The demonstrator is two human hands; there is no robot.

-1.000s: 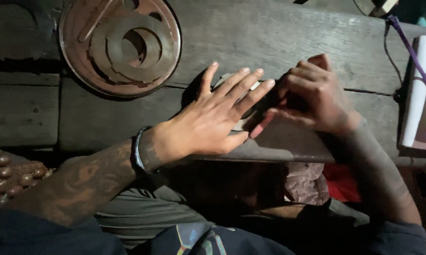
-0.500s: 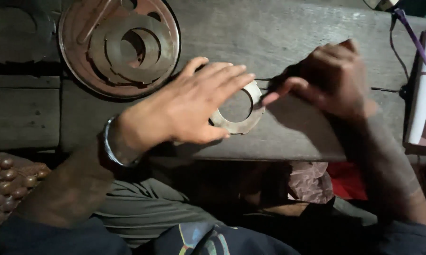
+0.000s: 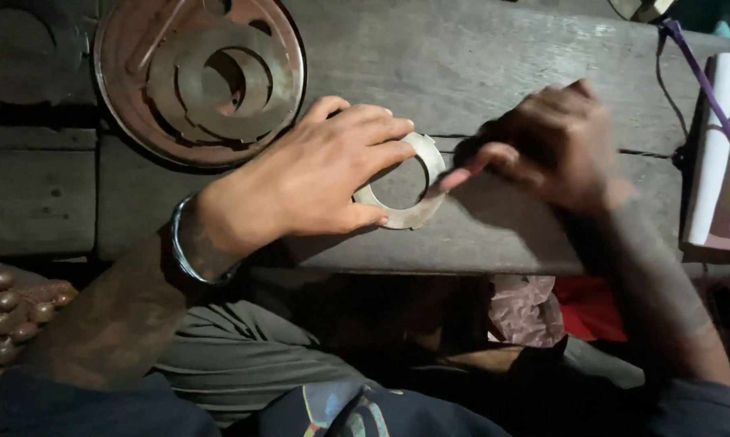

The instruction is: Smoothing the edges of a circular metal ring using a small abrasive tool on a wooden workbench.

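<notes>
Left hand: our left hand lies palm down on the flat grey metal ring, fingers spread over its left side, thumb at its lower rim; a loose, pressing grip.
Right hand: our right hand is curled and blurred, one fingertip touching the ring's right edge; we cannot tell whether it holds anything.
Ring: flat on the weathered grey wooden worktop, near its front edge, between both hands.
Dish: a round rusty metal dish holding more flat rings sits at the upper left, well apart.
Wrist: a dark bangle circles our left wrist.
</notes>
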